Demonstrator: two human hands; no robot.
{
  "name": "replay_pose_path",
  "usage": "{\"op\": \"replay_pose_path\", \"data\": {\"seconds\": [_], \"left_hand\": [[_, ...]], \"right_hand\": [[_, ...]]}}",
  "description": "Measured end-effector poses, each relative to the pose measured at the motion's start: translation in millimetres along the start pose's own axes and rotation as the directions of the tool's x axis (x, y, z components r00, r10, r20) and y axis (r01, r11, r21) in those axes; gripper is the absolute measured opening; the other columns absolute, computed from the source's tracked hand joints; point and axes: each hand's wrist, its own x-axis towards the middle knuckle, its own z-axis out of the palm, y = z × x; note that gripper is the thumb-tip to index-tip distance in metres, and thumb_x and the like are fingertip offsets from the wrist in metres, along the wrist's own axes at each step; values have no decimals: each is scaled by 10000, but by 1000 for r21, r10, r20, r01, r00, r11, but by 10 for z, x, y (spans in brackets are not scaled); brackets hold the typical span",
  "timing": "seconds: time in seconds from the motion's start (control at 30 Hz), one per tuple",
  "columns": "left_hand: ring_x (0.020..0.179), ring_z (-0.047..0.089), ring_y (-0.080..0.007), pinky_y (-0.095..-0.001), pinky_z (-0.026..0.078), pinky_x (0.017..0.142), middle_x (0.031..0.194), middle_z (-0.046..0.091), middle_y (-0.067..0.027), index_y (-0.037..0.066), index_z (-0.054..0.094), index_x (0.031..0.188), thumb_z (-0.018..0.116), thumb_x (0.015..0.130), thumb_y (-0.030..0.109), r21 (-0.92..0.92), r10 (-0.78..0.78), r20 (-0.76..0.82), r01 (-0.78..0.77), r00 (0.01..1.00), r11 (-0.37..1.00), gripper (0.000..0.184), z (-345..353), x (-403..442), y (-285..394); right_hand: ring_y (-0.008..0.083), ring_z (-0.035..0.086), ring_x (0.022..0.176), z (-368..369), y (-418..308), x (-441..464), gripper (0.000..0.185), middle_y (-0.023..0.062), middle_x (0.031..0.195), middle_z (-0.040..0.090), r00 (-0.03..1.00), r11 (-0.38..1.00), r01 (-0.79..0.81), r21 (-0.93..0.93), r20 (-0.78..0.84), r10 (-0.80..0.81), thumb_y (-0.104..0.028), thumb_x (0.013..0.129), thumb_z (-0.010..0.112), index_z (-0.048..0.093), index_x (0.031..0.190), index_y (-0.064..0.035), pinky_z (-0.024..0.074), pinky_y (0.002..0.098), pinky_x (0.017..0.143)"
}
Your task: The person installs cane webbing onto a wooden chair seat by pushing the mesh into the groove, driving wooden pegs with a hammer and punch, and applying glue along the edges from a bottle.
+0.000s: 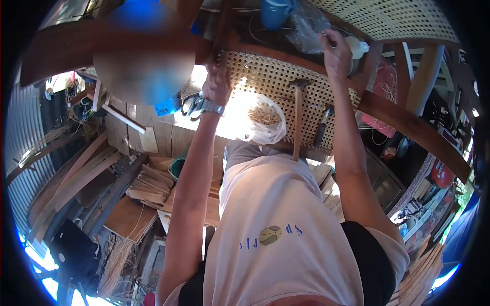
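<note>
1. Shirt (pixel 275 196): blue lettering, inverted in this view, appears to read "Sports", a round green emblem (pixel 270 235) standing for the "o".
2. Cane panel (pixel 314 102): in front of the person, between the forearms; on it, a hammer (pixel 298 117) and a dark-handled tool (pixel 323 127), with a plastic bag (pixel 265 120) of short, pale pieces beside the hammer.
3. Left hand (pixel 218 85): at the panel's left edge; grip cannot be told.
4. Right hand (pixel 337 55): well apart from the left, fingers bent near clear plastic (pixel 309 30); whether it pinches anything cannot be told.
</note>
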Motion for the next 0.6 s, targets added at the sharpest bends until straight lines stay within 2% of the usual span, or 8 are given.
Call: {"op": "replay_pose_path", "data": {"seconds": [0.03, 0.07, 0.2, 0.33, 0.4, 0.43, 0.53, 0.6], "left_hand": [[834, 691, -235, -326, 597, 527, 1207, 557, -114, 304, 527, 1408, 688, 891, 205, 76, 6, -65, -1, 998, 997, 550, 61, -45, -62], [822, 686, -334, -419, 600, 556, 1239, 525, -201, 289, 492, 1436, 647, 913, 147, 12, -57, 16, 57, 998, 998, 565, -6, -64, -25], [795, 677, -292, -396, 564, 541, 1091, 590, -119, 299, 535, 1406, 657, 910, 147, -46, -166, -15, 166, 986, 985, 533, -266, -274, 128], [680, 655, -199, -318, 515, 591, 841, 660, -83, 127, 638, 1289, 598, 948, 86, -122, -140, -192, 118, 971, 985, 346, -286, -542, 19], [619, 590, -83, -282, 484, 620, 679, 673, -18, 101, 709, 1146, 485, 999, 170, -386, -537, -65, 475, 841, 791, 277, -363, -727, 83], [604, 575, -80, -277, 476, 611, 691, 679, -14, 102, 708, 1137, 462, 1007, 183, -428, -564, -5, 508, 826, 747, 289, -485, -787, 94], [541, 489, -57, -242, 406, 521, 735, 706, -16, 93, 670, 1161, 444, 996, 188, -453, -639, 154, 628, 754, 633, 296, -735, -1044, 36], [516, 428, -37, -222, 343, 465, 769, 717, -27, 86, 663, 1169, 466, 979, 170, -599, -739, 222, 687, 636, 411, 286, -765, -1237, -107]], "right_hand": [[116, 631, 758, 23, 50, 38, 249, 62, 858, 675, 1000, 999, 19, -26, -17, -20, -211, 935, 686, 689, 1118, -42, 541, 268, 668], [125, 631, 740, 47, 92, 95, 254, 75, 820, 672, 999, 998, 38, -49, -30, -39, -215, 922, 697, 695, 1118, -54, 535, 281, 669], [274, 696, 789, 216, 195, 305, 262, 144, 858, 702, 975, 942, 213, -258, 2, -220, -274, 909, 687, 710, 1091, -86, 534, 356, 736], [313, 698, 871, 323, 212, 581, 275, 136, 941, 719, 986, 890, 145, -432, 140, -92, -302, 915, 681, 707, 1113, -112, 532, 366, 754], [241, 668, 879, 319, 139, 694, 239, 185, 1021, 682, 777, 816, -577, -49, 275, 566, -214, 990, 581, 683, 1178, -105, 541, 422, 756], [262, 638, 822, 319, 158, 551, 173, 164, 997, 657, 973, 901, 40, -433, 222, 63, -129, 963, 619, 657, 1074, -1, 519, 397, 710], [282, 637, 839, 107, -275, 226, 204, 163, 980, 644, 976, 947, 207, -247, -21, -219, -145, 920, 689, 612, 1038, 2, 518, 396, 705], [222, 701, 881, 67, 43, -40, 302, 99, 1002, 727, 989, 985, 83, -150, 133, -63, -327, 931, 674, 693, 1155, -124, 533, 337, 763]]}}
